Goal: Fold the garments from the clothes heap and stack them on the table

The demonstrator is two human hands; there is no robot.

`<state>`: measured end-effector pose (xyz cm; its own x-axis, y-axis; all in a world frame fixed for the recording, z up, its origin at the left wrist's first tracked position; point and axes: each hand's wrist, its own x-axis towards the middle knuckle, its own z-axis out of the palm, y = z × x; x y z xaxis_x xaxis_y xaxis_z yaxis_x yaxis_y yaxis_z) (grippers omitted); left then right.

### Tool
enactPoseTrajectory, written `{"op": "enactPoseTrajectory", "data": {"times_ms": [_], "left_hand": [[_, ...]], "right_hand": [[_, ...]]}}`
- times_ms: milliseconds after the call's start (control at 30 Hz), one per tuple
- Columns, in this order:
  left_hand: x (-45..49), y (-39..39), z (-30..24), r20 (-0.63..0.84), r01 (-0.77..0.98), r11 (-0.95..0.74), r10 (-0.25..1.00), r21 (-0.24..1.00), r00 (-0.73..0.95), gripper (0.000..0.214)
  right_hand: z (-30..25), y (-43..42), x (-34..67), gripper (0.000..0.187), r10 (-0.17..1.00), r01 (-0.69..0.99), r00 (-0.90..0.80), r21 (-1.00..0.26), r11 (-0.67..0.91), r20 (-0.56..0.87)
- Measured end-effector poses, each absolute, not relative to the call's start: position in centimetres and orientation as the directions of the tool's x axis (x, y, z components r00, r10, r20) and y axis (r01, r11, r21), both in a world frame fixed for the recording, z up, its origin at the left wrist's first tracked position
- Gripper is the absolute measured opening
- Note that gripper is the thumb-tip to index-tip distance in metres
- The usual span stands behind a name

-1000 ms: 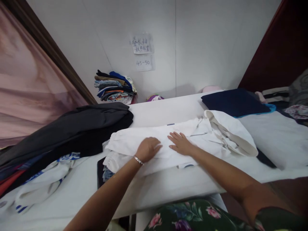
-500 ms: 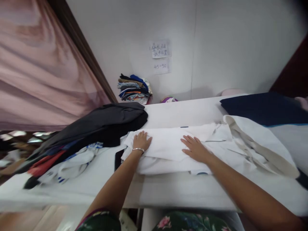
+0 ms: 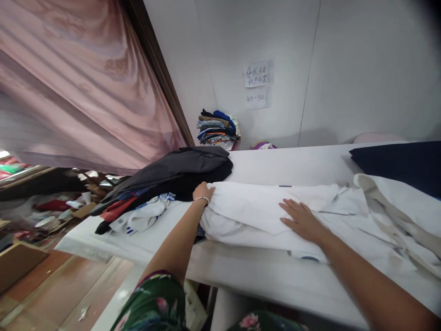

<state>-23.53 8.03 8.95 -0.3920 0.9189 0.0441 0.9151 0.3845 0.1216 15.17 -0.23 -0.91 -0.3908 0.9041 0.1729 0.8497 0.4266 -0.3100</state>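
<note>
A white garment (image 3: 248, 204) lies lengthwise across the table in front of me, with its left part folded into a narrow band. My left hand (image 3: 203, 192), wearing a bracelet, is closed on the far corner of the garment's left end. Its fingers are partly hidden behind the cloth. Flat on the middle of the garment rests my right hand (image 3: 303, 220), fingers stretched out. To the right the cloth spreads loosely, and a piece with a beige band (image 3: 389, 211) is rumpled there.
Dark garments (image 3: 186, 165) are heaped on the left, with a white-and-blue piece (image 3: 144, 218) at their front. Dark navy cloth (image 3: 399, 161) lies at the back right. A folded clothes stack (image 3: 217, 131) stands by the wall. The table's left edge (image 3: 86, 250) drops to a cluttered floor.
My left hand has gone from lying flat on the white garment to gripping its left end. My right hand stays flat on the cloth. The view has swung left.
</note>
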Motion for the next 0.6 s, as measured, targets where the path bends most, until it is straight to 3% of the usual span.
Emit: {"op": "enactPoseTrajectory", "data": {"times_ms": [200,367,467,600], "left_hand": [[-24.0,7.3,7.9,0.013,0.923,0.372,0.927,0.103,-0.375,0.042],[-23.9,7.9,8.0,-0.050,0.937,0.347,0.937,0.029,-0.345,0.039],[-22.6,8.9,9.1,0.017,0.970,0.243,0.970,-0.012,-0.242,0.045],[-19.5,10.2,9.3,0.057,1.000,-0.022,0.998,-0.016,0.023,0.052]], "right_hand": [[-0.2,-0.4,15.2,0.052,0.960,0.884,-0.214,-0.382,0.270,0.183],[0.0,-0.5,15.1,0.050,0.962,0.886,-0.204,-0.384,0.260,0.181],[0.2,-0.5,15.1,0.049,0.960,0.885,-0.208,-0.383,0.266,0.187],[0.7,-0.5,15.0,0.049,0.966,0.884,-0.200,-0.396,0.249,0.163]]}}
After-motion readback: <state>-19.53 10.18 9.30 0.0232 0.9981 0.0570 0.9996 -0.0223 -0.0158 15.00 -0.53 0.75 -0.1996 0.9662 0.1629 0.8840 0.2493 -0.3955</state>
